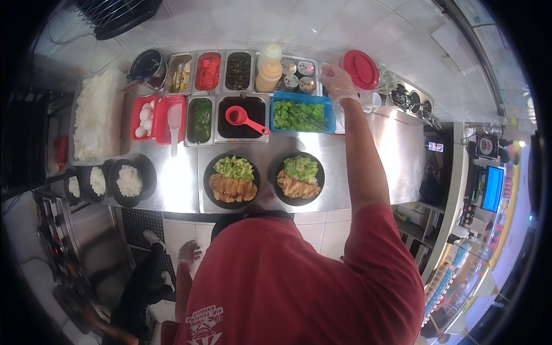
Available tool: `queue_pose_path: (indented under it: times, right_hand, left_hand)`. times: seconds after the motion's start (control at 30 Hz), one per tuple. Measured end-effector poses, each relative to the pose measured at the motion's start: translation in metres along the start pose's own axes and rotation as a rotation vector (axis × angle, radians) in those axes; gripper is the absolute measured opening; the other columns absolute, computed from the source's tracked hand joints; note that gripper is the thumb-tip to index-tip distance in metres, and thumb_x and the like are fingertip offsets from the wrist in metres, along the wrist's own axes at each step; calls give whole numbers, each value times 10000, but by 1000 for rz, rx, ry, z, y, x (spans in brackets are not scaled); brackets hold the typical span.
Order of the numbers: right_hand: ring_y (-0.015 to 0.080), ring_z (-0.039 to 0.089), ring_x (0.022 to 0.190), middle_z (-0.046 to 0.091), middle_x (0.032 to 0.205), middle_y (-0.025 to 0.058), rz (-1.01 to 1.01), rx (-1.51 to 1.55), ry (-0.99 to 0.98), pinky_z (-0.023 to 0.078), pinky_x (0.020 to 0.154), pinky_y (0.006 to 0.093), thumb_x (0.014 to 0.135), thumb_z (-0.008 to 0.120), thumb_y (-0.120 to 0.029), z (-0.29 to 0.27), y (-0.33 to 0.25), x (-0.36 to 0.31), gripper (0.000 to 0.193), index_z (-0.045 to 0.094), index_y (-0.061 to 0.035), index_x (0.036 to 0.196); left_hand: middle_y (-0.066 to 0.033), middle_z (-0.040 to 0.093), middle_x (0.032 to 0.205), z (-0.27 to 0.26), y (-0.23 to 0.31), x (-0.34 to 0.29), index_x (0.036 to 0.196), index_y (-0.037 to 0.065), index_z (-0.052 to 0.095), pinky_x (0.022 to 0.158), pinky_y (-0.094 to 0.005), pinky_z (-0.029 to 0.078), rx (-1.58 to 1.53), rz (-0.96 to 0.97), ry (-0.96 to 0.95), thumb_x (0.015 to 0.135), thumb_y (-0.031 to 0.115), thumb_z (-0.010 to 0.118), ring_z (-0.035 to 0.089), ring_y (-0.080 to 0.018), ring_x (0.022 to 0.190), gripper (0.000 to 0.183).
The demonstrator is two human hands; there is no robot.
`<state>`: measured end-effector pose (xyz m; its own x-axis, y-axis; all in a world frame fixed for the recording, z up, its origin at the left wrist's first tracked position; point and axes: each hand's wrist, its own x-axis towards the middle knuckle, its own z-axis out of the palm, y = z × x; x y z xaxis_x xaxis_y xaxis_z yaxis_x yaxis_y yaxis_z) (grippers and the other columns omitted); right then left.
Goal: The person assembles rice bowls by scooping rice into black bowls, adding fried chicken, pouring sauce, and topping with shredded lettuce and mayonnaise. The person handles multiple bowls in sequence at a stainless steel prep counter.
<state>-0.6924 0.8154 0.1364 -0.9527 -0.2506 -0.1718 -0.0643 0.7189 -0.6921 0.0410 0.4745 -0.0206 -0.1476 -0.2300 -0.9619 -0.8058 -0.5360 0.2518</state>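
My right hand (pixel 339 84), in a clear plastic glove, reaches over the back of the steel counter between the metal tray of shakers (pixel 306 68) and a round red lid (pixel 360 69). Its fingers look loosely bent and apart, with nothing visible in them. Below the counter's front edge hangs my left hand (pixel 190 252), also gloved, empty with fingers loosely spread. Two black bowls stand before me. The left bowl (pixel 214 200) holds sliced browned meat (pixel 233 188) and shredded greens (pixel 234 168); the right bowl (pixel 310 202) holds sauced meat (pixel 297 186) and lettuce (pixel 301 168).
A blue tub (pixel 332 123) of greens and a pan of dark sauce with a red ladle (pixel 237 117) stand behind the bowls. Squeeze bottles (pixel 269 72) are farther back. Left are bowls of rice (pixel 129 181) and a rice bin (pixel 95 115). Another person's legs (pixel 138 282) show lower left.
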Motion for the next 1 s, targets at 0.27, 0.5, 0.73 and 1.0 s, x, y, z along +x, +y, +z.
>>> queue_pose_path:
  times: [0.27, 0.5, 0.73, 1.0]
  right_hand:
    - [356, 638, 1252, 684, 1330, 168, -8, -523, -183, 502, 1065, 442, 886, 660, -295, 28, -20, 9, 500, 658, -181, 1372]
    - [384, 654, 1215, 693, 1283, 213, 65, -536, -172, 509, 1043, 439, 855, 682, -280, 22, -19, 16, 515, 663, -129, 1346]
    - [411, 622, 1253, 674, 1304, 252, -51, -431, 10, 481, 1074, 456, 842, 752, -341, 34, 8, 55, 582, 652, -53, 1338]
    - [380, 658, 1218, 699, 1286, 217, -121, -637, -122, 508, 1049, 443, 905, 633, -352, 57, 12, 83, 508, 666, -79, 1333]
  left_hand:
    - [-104, 685, 1187, 2, 31, -11, 1432, 96, 559, 733, -352, 527, 76, 34, 51, 1008, 320, 620, 701, -236, 963, 483]
    - [-131, 670, 1209, -3, -5, -20, 1455, 98, 546, 742, -372, 529, 43, -52, 118, 1039, 341, 590, 688, -242, 950, 484]
    - [-114, 667, 1156, 3, -33, -31, 1456, 100, 543, 735, -372, 531, -8, -98, 120, 1034, 300, 584, 673, -232, 914, 468]
    - [-88, 689, 1210, 10, -23, -42, 1493, 123, 522, 753, -335, 546, 37, -15, 96, 1014, 338, 615, 700, -218, 954, 534]
